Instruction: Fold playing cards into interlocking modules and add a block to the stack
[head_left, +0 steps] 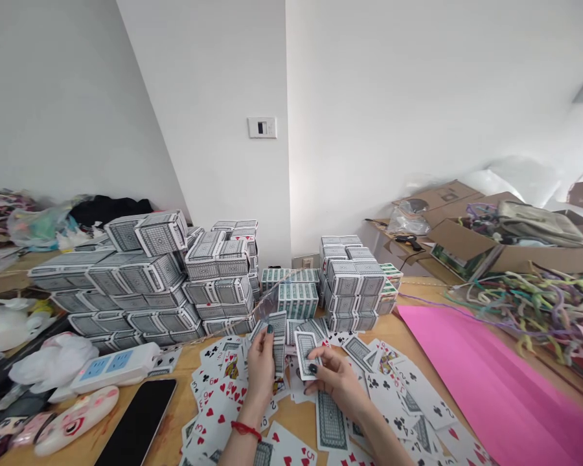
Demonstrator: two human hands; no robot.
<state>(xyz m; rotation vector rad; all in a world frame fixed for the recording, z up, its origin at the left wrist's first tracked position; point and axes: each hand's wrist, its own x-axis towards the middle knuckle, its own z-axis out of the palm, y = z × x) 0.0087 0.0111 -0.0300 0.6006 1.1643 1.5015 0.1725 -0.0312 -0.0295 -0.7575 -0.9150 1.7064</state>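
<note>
My left hand is closed around a small stack of playing cards held upright, backs facing me. A red string bracelet sits on that wrist. My right hand pinches a single card by its lower edge, just right of the stack. Both hands hover over a loose spread of cards lying face up and face down on the wooden table. One face-down card lies directly under my right wrist.
Stacks of boxed card decks line the back of the table. A black phone and a white power strip lie at the left. A pink sheet covers the right side, beside coloured strings and cardboard boxes.
</note>
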